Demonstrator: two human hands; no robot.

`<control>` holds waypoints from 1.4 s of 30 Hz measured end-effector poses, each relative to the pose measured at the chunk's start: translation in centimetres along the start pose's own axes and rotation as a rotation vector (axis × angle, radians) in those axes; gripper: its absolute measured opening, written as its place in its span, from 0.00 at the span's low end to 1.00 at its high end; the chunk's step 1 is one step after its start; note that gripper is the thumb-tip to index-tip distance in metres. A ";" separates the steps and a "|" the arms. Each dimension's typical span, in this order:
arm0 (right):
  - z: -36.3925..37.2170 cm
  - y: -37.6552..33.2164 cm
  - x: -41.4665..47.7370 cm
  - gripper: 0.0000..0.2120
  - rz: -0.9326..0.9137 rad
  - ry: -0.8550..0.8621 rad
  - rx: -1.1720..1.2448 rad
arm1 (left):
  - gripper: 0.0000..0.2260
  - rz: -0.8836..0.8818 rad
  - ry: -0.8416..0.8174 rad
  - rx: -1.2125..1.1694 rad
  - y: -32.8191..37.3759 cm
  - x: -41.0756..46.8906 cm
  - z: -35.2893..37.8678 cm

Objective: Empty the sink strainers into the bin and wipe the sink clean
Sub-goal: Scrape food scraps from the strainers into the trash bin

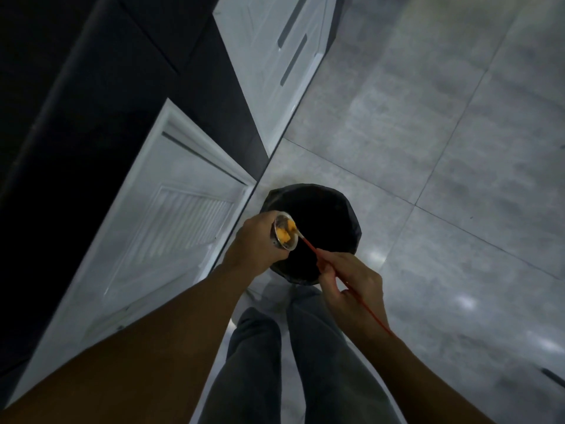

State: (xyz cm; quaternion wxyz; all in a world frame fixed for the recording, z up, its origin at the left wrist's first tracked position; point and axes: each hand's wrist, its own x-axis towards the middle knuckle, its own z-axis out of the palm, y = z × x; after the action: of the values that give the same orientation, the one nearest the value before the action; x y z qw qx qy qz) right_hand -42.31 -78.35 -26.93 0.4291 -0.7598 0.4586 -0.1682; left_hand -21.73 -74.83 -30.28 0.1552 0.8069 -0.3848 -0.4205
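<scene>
Sink strainer (286, 231), small metal cup, tilted with its mouth toward the right hand, held over the near-left rim of the bin; orange food scraps (285, 234) sit inside it; left hand (255, 246) wraps the strainer body, fingers closed around it from behind; thin red stick (312, 250) runs from the right fingers up to the strainer mouth, pale tip touching the scraps; right hand (351, 286) pinches the stick, fingers closed on it, shaft trailing back over the wrist; bin (330, 209), round with black liner, directly beneath both hands on grey floor tiles (443, 148); white cabinet door (171, 215) left of the left hand.
</scene>
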 end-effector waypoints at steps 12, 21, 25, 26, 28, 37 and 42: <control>0.7 0.6 0.9 0.13 -0.009 -0.076 0.057 | 0.35 -0.023 -0.014 0.043 -0.4 1.2 0.9; -0.1 1.7 1.2 0.11 -0.004 0.019 0.068 | 0.31 -0.003 -0.036 0.038 -1.3 0.8 0.7; 1.2 0.8 1.3 0.13 0.004 -0.060 0.074 | 0.31 -0.010 -0.046 0.014 -0.9 0.9 0.9; 1.4 0.9 1.3 0.13 0.030 -0.074 0.071 | 0.31 -0.008 -0.046 0.012 -0.8 0.9 1.0; 1.7 1.1 1.4 0.13 0.069 -0.071 0.080 | 0.31 -0.009 -0.039 0.017 -0.8 0.9 1.0; 1.0 2.1 0.2 0.11 0.075 0.030 0.010 | 0.32 -0.044 -0.065 0.075 -1.3 0.7 1.2; 1.9 1.4 0.3 0.14 0.038 -0.098 0.054 | 0.27 -0.015 -0.065 0.018 -1.2 0.7 1.5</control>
State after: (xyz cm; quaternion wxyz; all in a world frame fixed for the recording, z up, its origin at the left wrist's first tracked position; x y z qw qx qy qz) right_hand -41.67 -77.96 -29.17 0.4744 -0.7464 0.4468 -0.1350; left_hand -22.09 -74.47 -32.28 0.1324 0.7971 -0.3873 -0.4440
